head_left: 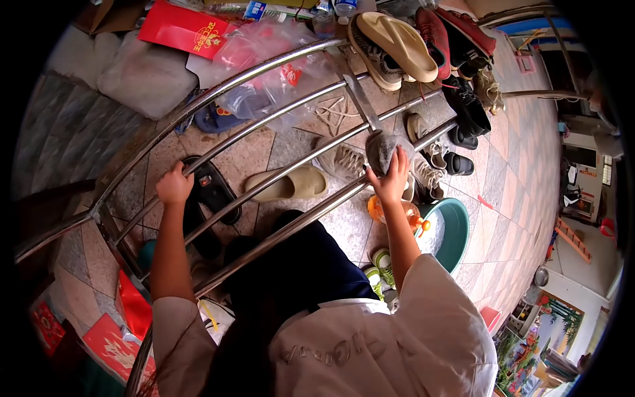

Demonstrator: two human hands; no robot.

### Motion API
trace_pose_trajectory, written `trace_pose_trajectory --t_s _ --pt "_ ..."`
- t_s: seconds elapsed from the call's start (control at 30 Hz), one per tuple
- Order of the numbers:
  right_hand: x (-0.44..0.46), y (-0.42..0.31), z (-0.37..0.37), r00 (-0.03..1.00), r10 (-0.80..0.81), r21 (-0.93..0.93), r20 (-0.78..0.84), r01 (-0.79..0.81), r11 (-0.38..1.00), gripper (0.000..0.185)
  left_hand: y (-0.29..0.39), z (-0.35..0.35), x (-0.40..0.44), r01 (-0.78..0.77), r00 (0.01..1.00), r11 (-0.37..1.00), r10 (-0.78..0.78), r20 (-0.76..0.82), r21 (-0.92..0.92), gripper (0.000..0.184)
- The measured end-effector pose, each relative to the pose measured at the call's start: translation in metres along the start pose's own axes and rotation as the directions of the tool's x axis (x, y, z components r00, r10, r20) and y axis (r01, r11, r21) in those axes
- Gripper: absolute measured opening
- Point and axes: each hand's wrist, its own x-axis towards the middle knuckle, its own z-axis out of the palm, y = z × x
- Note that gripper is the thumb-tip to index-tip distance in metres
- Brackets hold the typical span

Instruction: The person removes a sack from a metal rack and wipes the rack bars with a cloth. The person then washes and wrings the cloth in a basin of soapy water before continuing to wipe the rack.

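Observation:
A metal shoe rack point(317, 161) made of shiny tubes stretches across in front of me. My left hand point(175, 184) is closed around one of its tubes at the left. Toward the right, my right hand point(395, 175) grips a grey, rounded wad that looks like a cloth point(380, 149), pressed at the rack's flat crossbar point(362, 102). Part of the wad is hidden by the fingers. Through the bars I see a beige clog point(291, 183), black sandals point(215, 188) and grey lace-up shoes point(347, 161) on the tiles.
A green basin point(456, 231) with whitish liquid stands at right, beside an orange object point(413, 215). Beige slippers point(403, 46) and red shoes point(433, 36) sit at the rack's far end. Plastic bags point(264, 59) and a red packet point(182, 30) lie beyond the rack.

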Motion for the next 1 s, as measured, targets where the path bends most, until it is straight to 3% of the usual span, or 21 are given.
trace_pose_trajectory --t_s 0.1,0.2,0.23,0.47,0.53,0.6,0.67,0.73,0.8,0.87,0.93,1.0 --pt "0.012 0.001 0.008 0.992 0.069 -0.165 0.104 -0.052 0.985 0.063 -0.001 0.003 -0.001 -0.013 1.0 1.0 0.014 -0.008 0.023 0.029" --pt "0.037 0.005 0.016 0.978 0.097 -0.108 0.185 -0.078 0.991 0.052 -0.006 0.005 0.003 -0.031 0.998 0.999 0.032 -0.048 0.013 0.028" --pt "0.044 0.004 0.018 0.993 0.04 -0.124 0.11 -0.026 0.992 0.043 -0.005 0.007 0.002 -0.036 0.998 0.999 0.036 -0.053 0.001 0.028" --pt "0.076 0.003 0.032 0.984 0.039 0.039 0.175 -0.047 0.998 0.042 -0.002 0.005 0.001 -0.031 0.997 0.999 0.033 -0.068 0.028 0.027" --pt "0.091 0.01 0.021 0.951 0.073 0.103 0.3 -0.108 0.989 0.042 0.001 0.0 0.002 -0.02 0.999 0.999 0.021 -0.048 0.028 0.027" --pt "0.093 0.029 0.019 0.889 0.203 0.163 0.41 -0.29 0.943 0.044 0.002 -0.003 -0.004 -0.02 0.999 1.0 0.021 -0.034 0.022 0.028" --pt "0.078 0.041 0.017 0.86 0.324 0.182 0.393 -0.418 0.89 0.046 0.001 -0.004 -0.002 -0.03 0.998 1.0 0.031 -0.053 0.008 0.028" --pt "0.056 0.029 0.004 0.886 0.438 0.101 0.149 -0.454 0.885 0.041 0.002 -0.006 -0.001 -0.027 0.999 1.0 0.027 -0.031 0.009 0.028" --pt "0.041 0.016 0.005 0.941 0.34 -0.039 -0.002 -0.339 0.94 0.04 0.001 -0.004 -0.001 -0.026 0.999 0.999 0.027 -0.031 0.022 0.027" --pt "0.043 0.001 0.018 0.921 0.389 -0.126 0.013 -0.384 0.915 0.041 0.002 -0.003 0.0 -0.031 0.999 0.999 0.032 -0.039 0.023 0.027" --pt "0.056 -0.004 0.032 0.893 0.447 -0.09 -0.05 -0.45 0.889 0.042 -0.001 0.0 -0.001 -0.043 0.997 0.998 0.045 -0.058 0.036 0.026" --pt "0.076 -0.01 0.041 0.902 0.431 -0.062 -0.006 -0.431 0.9 0.041 -0.001 0.003 0.0 -0.05 0.993 0.998 0.054 -0.101 0.043 0.026"
